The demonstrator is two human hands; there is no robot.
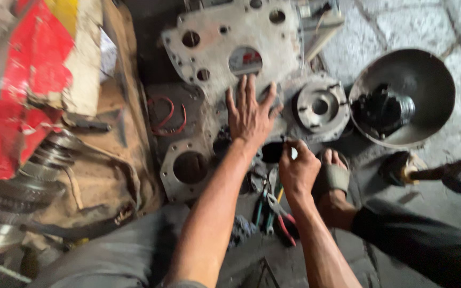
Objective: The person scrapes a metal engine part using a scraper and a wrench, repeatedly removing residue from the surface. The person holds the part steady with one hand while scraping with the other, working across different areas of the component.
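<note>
Two bare hands work over a grey metal cover plate [225, 48] lying on the floor. Left hand [249, 114], grip released, rests flat with fingers spread on the plate's near edge. Right hand [297, 170], just nearer and to the right, pinches something small at a dark hole; what it is, I cannot tell. Pliers [276, 216] lie beneath it, a metal bowl [428, 80] far right.

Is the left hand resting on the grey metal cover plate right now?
Touching. The head view shows the left hand pressed flat, fingers spread, on the grey metal cover plate, with no gap.
</note>
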